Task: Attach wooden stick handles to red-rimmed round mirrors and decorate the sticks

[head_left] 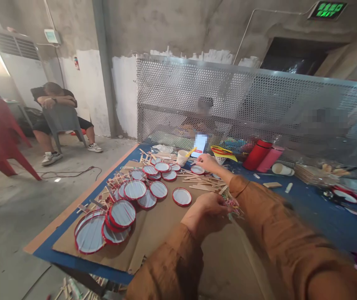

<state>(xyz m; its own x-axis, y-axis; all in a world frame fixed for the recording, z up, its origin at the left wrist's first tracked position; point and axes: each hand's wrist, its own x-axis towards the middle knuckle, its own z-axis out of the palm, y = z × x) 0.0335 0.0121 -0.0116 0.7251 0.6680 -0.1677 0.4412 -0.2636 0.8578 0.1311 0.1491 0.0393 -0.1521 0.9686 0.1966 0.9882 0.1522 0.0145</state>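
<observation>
My left hand [206, 210] is closed around a small tangled bundle of coloured strands or thin sticks [232, 206] above a brown cardboard sheet [156, 233]. My right hand [208, 163] reaches across the blue table [81, 260], its fingertips just above a red-rimmed round disc [197, 169]. Several similar discs lie on the cardboard, including one [182, 196] nearest my hands and a stack [120, 221] to the left. Wooden craft sticks [202, 183] lie scattered beneath my right hand. Whether that hand holds anything is hidden.
A white paper cup [182, 157] and a propped, lit phone [199, 143] stand at the table's far side. To the right are a red flask [257, 155] and a pink bottle [269, 159]. A perforated metal screen [244, 100] rises behind, with a person [205, 121] beyond it.
</observation>
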